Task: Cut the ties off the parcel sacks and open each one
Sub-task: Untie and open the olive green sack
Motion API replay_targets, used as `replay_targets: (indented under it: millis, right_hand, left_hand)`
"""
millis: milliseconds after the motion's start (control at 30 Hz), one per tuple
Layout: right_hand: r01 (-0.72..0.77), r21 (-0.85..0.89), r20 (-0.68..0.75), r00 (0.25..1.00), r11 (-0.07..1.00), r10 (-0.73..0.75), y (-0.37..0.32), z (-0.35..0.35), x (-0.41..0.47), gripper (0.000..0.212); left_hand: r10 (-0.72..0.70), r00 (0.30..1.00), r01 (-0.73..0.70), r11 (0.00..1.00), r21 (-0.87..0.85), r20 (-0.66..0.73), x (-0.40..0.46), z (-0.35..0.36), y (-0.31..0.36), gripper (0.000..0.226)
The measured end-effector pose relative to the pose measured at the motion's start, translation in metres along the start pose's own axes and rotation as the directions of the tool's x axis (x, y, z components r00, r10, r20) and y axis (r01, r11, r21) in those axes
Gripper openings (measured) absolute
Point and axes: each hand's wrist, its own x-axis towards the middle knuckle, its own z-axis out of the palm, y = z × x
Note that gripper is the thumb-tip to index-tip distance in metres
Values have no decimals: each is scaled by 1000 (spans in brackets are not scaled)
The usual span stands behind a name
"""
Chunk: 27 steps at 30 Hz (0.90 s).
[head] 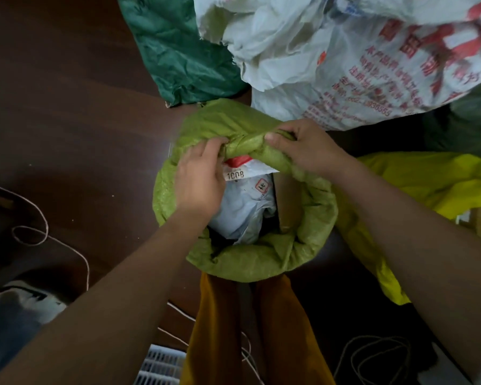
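Gripped at its far rolled rim by the left hand and right hand, the light green sack is held open at centre, parcels visible inside. Loose string is seen left, a white printed sack beyond.

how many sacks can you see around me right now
4, maybe more hidden: light green sack held open by both hands, dark green sack beyond it at far left, white printed sack far right, yellow sack at right.
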Motion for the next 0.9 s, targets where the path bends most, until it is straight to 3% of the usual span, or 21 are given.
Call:
replay_targets:
  millis: [67, 167, 267, 367, 500, 600, 667, 733, 800, 900]
  right_hand:
    - [-52, 33, -7, 999, 998, 52, 3, -2, 2, 21]
    - [-124, 128, -67, 989, 984, 133, 12, 0, 4, 16]
    - [-65, 36, -197, 978, 997, 71, 17, 6, 0, 11]
    - [119, -181, -322, 931, 976, -173, 22, 12, -5, 6]
    - [301, -420, -191, 893, 856, -408, 24, 15, -14, 18]
    - [373, -563, -3, 891, 738, -453, 30, 14, -17, 51]
    - [365, -578, 26, 902, 730, -431, 35, 14, -18, 48]
    - [348, -515, -25, 907, 783, -420, 41, 14, -19, 35]
    - [327, -425, -99, 910, 844, -402, 43, 14, -17, 28]
    - [259, -337, -160, 932, 905, -326, 40, 12, -11, 23]
  left_hand:
    - [-112, 994, 109, 963, -248, 1, 6, 3, 3, 36]
    - [-233, 960, 279, 810, -516, 154, 20, 7, 7, 36]
    - [-247, 935, 349, 772, -531, 255, 31, 10, 10, 37]
    - [-261, 920, 383, 758, -529, 292, 35, 11, 10, 41]
    - [-299, 901, 428, 733, -528, 315, 38, 16, 9, 44]
    - [-331, 887, 459, 712, -531, 322, 43, 18, 7, 41]
    - [-344, 884, 466, 701, -539, 316, 43, 22, 5, 40]
    - [-350, 897, 442, 712, -545, 271, 39, 26, 6, 31]
    - [-316, 944, 322, 818, -476, 96, 31, 27, 5, 24]
    - [-66, 981, 41, 989, -141, -181, 13, 26, 1, 19]
